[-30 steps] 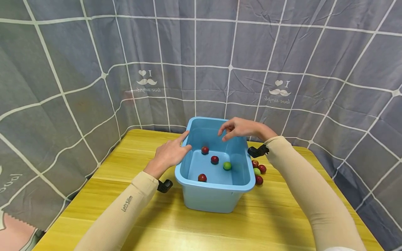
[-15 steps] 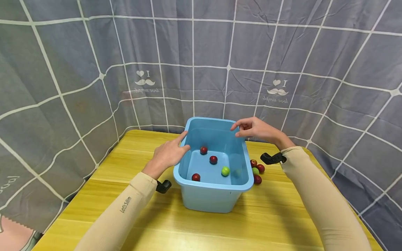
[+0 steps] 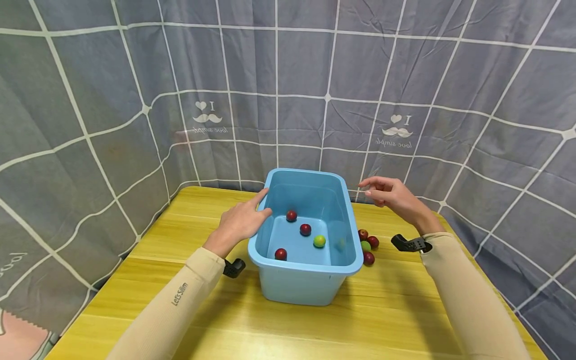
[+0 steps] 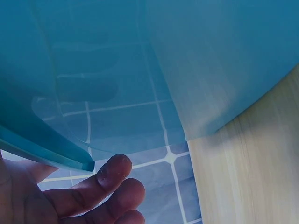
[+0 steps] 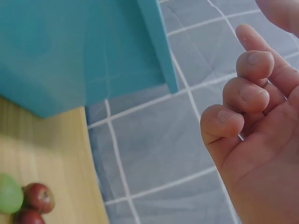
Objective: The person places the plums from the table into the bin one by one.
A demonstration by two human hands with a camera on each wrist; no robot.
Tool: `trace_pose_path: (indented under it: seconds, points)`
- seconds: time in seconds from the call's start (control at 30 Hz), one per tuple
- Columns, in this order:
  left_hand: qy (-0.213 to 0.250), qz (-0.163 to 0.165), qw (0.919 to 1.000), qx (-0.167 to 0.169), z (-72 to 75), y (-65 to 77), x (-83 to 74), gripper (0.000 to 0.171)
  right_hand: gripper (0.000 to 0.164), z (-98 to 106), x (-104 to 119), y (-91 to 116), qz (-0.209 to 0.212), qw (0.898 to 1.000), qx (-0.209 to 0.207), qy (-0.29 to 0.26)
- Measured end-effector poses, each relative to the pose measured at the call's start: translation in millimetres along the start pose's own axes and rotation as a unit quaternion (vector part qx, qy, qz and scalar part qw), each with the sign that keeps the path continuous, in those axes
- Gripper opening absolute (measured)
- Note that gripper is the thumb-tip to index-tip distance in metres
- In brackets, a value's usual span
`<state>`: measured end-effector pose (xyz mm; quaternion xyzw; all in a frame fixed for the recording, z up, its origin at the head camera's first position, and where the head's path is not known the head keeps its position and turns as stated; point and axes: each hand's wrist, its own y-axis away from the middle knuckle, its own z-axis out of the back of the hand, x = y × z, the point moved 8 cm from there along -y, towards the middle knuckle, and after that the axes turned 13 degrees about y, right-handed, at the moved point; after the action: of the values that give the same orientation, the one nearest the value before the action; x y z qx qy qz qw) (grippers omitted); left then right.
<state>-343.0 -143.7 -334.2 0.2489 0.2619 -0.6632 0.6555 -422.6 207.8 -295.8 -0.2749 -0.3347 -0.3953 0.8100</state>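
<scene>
A light blue plastic tub [image 3: 297,282] stands on the table with three red apples [image 3: 305,229] and one small green fruit [image 3: 319,241] on its floor. My left hand [image 3: 240,220] holds the tub's left rim, thumb over the top. In the left wrist view, several fingers [image 4: 114,175] lie outside, under the rim. Past the tub's right side, my right hand [image 3: 396,197] hovers in the air with loosely curled fingers and nothing in them. Below it, red apples [image 3: 368,258] and a green fruit [image 3: 366,246] cluster on the table against the tub's right side.
The tub sits toward the back of a yellow wood-grain table [image 3: 202,310]. A grey curtain [image 3: 297,115] with white grid lines hangs close behind the table and along both sides.
My right hand has moved right, from over the tub to beyond its right rim. Inside, the green fruit and the front red apple have rolled slightly left. My left hand stays on the rim.
</scene>
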Motion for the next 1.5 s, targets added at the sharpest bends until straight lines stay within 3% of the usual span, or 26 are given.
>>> trace_pose_path:
  seconds: [0.43,1.03,1.33,1.5]
  points:
    - [0.000,0.004,1.0000,0.002,0.8,1.1,0.0,0.067,0.021,0,-54,31,-0.027,0.998,-0.019,-0.062]
    - [0.001,0.008,0.9999,0.006,-0.5,-0.5,0.1,0.067,0.024,-19,-129,51,-0.082,0.987,-0.034,-0.131]
    - [0.002,0.010,0.9999,0.006,0.1,-0.5,0.9,0.067,0.019,-30,-159,57,-0.142,0.982,-0.043,-0.114]
    - [0.002,0.013,0.9999,0.009,-0.6,-0.5,0.9,0.067,0.033,-36,-171,61,-0.162,0.980,-0.042,-0.106]
